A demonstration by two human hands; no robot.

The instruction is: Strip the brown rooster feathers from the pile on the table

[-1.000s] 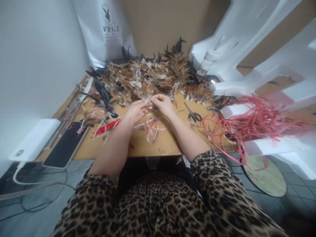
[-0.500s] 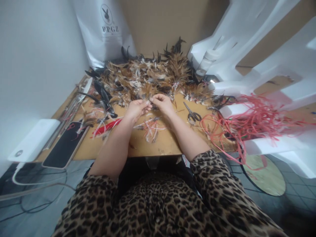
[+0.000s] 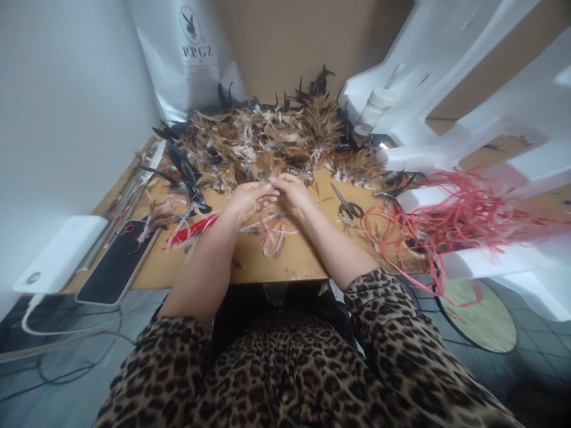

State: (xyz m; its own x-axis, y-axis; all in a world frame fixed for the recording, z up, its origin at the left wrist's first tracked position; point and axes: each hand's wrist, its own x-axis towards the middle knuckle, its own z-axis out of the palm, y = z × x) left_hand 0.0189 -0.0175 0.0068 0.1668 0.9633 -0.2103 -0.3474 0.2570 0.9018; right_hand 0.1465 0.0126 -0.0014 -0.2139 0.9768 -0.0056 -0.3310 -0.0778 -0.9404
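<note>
My left hand [image 3: 250, 200] and my right hand [image 3: 289, 191] meet above the near part of the table, fingers closed in a pinch and fingertips touching. Brown feathers [image 3: 264, 166] fan up right behind the fingertips and appear held at their base by my left hand. What my right fingers pinch is too small to make out. Beyond the hands spreads a large pile of brown, white and black feathers [image 3: 250, 128]. Below them lie scraps of pink and white ribbon [image 3: 273, 233]. Black-handled scissors [image 3: 347, 203] rest to the right of my right hand.
On the left are a phone [image 3: 113, 261], a white power bank [image 3: 62, 252] with a cable, and black feathers [image 3: 185, 169]. A tangle of pink ribbon [image 3: 464, 214] hangs over white foam on the right, near a clear bottle [image 3: 373, 110]. A white bag [image 3: 191, 77] stands behind.
My right hand has moved slightly left, bringing its fingers closer against my left fingertips. The surrounding things have stayed in place.
</note>
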